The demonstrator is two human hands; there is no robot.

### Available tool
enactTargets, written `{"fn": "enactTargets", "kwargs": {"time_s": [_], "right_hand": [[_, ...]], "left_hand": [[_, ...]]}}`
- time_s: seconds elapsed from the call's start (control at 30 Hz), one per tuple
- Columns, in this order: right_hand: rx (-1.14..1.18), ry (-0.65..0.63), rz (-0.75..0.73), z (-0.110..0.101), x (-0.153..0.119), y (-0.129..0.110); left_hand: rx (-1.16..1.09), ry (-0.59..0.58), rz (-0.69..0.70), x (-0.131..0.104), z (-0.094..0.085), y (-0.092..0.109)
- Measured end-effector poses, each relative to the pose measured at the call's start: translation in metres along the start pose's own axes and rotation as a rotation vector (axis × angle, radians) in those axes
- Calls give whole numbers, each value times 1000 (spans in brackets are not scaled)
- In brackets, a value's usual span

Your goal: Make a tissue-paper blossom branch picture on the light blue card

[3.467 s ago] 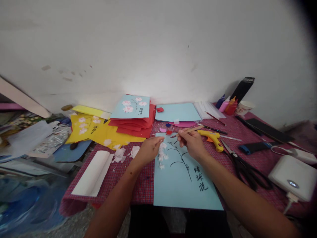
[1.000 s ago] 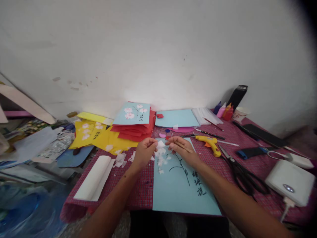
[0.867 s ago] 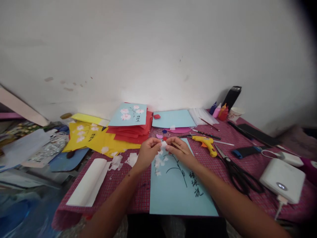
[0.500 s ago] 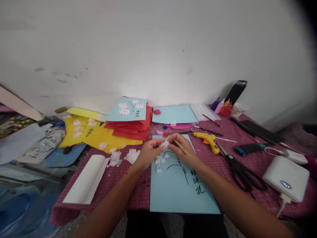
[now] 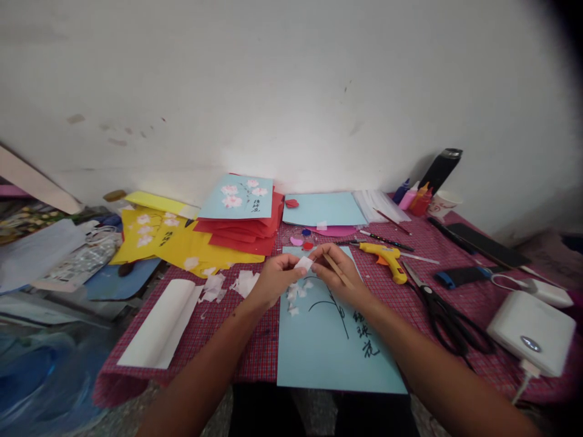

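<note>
Just above the top of a light blue sheet (image 5: pixel 319 358), my left hand (image 5: pixel 279 278) pinches a small white paper piece (image 5: pixel 303 263) between thumb and finger. My right hand (image 5: pixel 337 276) is closed round a thin wooden stick (image 5: pixel 337 269), its fingertips close to the same paper. Black brush strokes and writing mark the blue sheet, and small white paper petals (image 5: pixel 295 294) lie on its upper left. Torn white paper pieces (image 5: pixel 246 283) rest on the checked cloth left of the sheet.
Red sheets (image 5: pixel 246 233) topped by a flower card stand at the back, yellow cards (image 5: pixel 182 246) further left. A folded white paper (image 5: pixel 159 325) lies front left. On the right are a yellow glue gun (image 5: pixel 387 261), black scissors (image 5: pixel 449 318) and a white box (image 5: pixel 531 332).
The white piece between my hands now shows flatter and larger, with my fingertips slightly further apart. The whole view has shifted a little.
</note>
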State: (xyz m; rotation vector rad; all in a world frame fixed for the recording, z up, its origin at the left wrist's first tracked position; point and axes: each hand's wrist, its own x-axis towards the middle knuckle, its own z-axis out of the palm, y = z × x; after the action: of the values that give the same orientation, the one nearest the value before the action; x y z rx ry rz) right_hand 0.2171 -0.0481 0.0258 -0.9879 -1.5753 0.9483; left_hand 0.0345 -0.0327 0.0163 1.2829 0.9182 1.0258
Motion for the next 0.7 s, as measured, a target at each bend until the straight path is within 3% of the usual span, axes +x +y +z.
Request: {"fn": "enactTargets", "kwargs": {"time_s": [0.2,0.37,0.5,0.7], "right_hand": [[91,-8,33,3,-1,-1],[54,20,65,9,-2,4],[82,31,80,8,-1,5],[114,46,91,6,0,3]], "left_hand": [[54,72,64,-2,1,4],[182,46,104,-5,4,7],[129,41,74,-4,5,7],[-36,130,24,1,0,5]]}}
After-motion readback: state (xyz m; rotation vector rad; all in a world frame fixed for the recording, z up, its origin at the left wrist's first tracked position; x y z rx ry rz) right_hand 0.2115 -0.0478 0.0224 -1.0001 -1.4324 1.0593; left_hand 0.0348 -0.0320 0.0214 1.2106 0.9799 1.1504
